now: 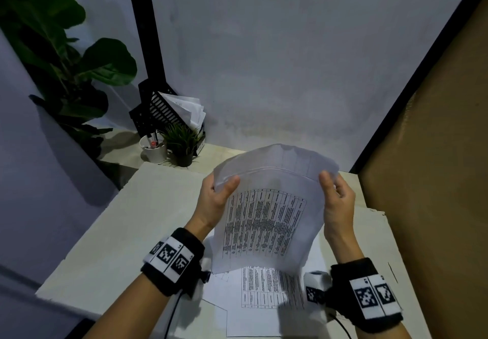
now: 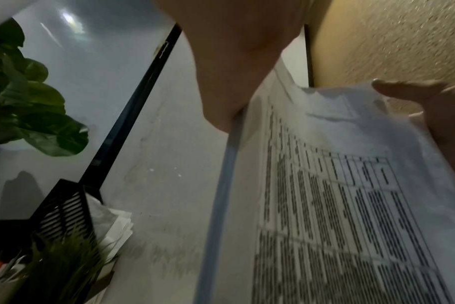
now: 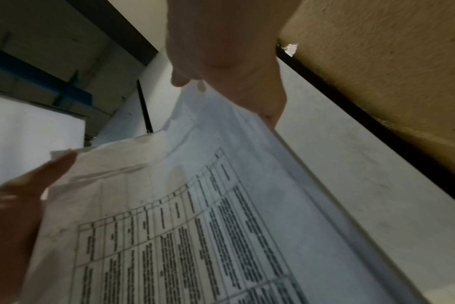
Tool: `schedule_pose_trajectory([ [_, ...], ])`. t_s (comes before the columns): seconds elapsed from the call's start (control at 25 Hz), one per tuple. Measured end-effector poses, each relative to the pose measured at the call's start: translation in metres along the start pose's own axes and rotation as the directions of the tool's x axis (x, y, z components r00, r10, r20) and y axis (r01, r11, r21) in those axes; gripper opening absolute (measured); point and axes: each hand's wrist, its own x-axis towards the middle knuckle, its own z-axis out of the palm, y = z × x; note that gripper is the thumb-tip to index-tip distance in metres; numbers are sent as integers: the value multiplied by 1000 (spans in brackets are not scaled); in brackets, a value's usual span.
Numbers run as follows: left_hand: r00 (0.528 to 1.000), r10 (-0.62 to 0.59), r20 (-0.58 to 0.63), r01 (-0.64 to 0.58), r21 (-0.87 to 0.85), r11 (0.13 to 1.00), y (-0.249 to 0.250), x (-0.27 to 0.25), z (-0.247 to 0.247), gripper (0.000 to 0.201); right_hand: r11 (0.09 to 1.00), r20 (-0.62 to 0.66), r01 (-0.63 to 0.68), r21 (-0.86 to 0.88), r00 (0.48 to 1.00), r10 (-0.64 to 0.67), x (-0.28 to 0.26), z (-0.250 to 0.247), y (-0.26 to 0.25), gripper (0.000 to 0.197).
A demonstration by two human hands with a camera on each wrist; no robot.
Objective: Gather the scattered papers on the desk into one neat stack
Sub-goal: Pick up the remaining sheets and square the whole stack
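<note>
Both hands are up above the table (image 1: 148, 206), holding a bunch of papers (image 1: 266, 217) between them. The left hand (image 1: 215, 201) pinches the left edge with its thumb on top, and the right hand (image 1: 339, 204) grips the right edge the same way. More printed sheets (image 1: 266, 288) lie flat on the table under the bunch, partly hidden by it, and the print is too blurry to read.
</note>
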Motion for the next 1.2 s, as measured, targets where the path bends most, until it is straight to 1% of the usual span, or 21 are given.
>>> schedule_pose_trajectory([
  [0.04, 999, 20, -28, -20, 3, 1000, 5, 3, 2, 67, 999, -31, 25, -30, 999, -26, 1, 4, -2, 36],
  [0.08, 997, 43, -61, -42, 18, 999, 9, 6, 4, 64, 998, -67, 39, -57, 997, -43, 3, 7, -2, 32],
  [0.16, 987, 79, -138, -67, 87, 994, 12, 9, 7, 54, 995, -137, 38, -94, 989, -51, 5, 12, -1, 21],
  [0.2, 979, 82, -185, -60, 123, 991, 12, 10, 8, 46, 993, -168, 38, -110, 984, -56, 7, 14, -1, 19],
  [0.28, 964, 65, -260, -26, 151, 988, 10, 12, 11, 35, 986, -220, 28, -164, 973, -64, 9, 16, 1, 28],
  [0.32, 960, 51, -274, -10, 149, 989, 10, 12, 11, 31, 982, -233, 22, -186, 970, -66, 10, 16, 3, 32],
  [0.4, 963, 55, -263, -17, 145, 989, 11, 11, 11, 29, 986, -232, 16, -168, 971, -56, 8, 15, 6, 31],
  [0.44, 967, 69, -246, -35, 142, 989, 13, 11, 11, 35, 990, -230, 11, -141, 972, -43, 8, 15, 4, 29],
  [0.52, 971, 75, -228, -47, 125, 991, 16, 11, 12, 51, 993, -243, 2, -115, 969, -30, 9, 16, 0, 36],
  [0.56, 972, 68, -227, -42, 118, 992, 16, 11, 12, 53, 993, -254, 0, -118, 967, -30, 10, 17, -1, 39],
  [0.64, 974, 40, -222, -17, 104, 994, 17, 12, 13, 49, 993, -275, 3, -120, 961, -36, 11, 21, -5, 36],
  [0.72, 975, 27, -222, -3, 104, 995, 18, 12, 14, 39, 990, -299, 8, -139, 953, -50, 12, 22, -2, 24],
  [0.76, 974, 24, -227, 0, 104, 995, 19, 12, 14, 33, 988, -303, 6, -152, 952, -53, 12, 22, -1, 21],
  [0.88, 975, 26, -222, 5, 138, 990, 16, 12, 15, 16, 984, -264, 22, -178, 962, -69, 13, 17, 9, 21],
  [0.96, 979, 31, -202, 5, 177, 984, 13, 11, 15, 19, 977, -226, -6, -212, 973, -43, 13, 12, 16, 18],
  [1.0, 981, 32, -194, 3, 175, 984, 12, 10, 14, 21, 978, -186, -24, -208, 982, -15, 12, 8, 21, 15],
  [1.04, 982, 35, -185, -5, 159, 987, 11, 9, 11, 20, 983, -131, -38, -181, 991, 14, 12, 3, 25, 16],
  [1.12, 987, 24, -160, -5, 118, 993, 2, 7, 7, 20, 984, -5, -64, -168, 998, 64, 9, -8, 36, 30],
  [1.16, 986, 9, -164, 9, 110, 994, -7, 7, 7, 21, 974, 51, -72, -217, 995, 85, 7, -12, 44, 30],
  [1.2, 981, -7, -195, 31, 121, 992, -20, 7, 8, 20, 948, 99, -63, -313, 990, 99, 4, -11, 53, 22],
])
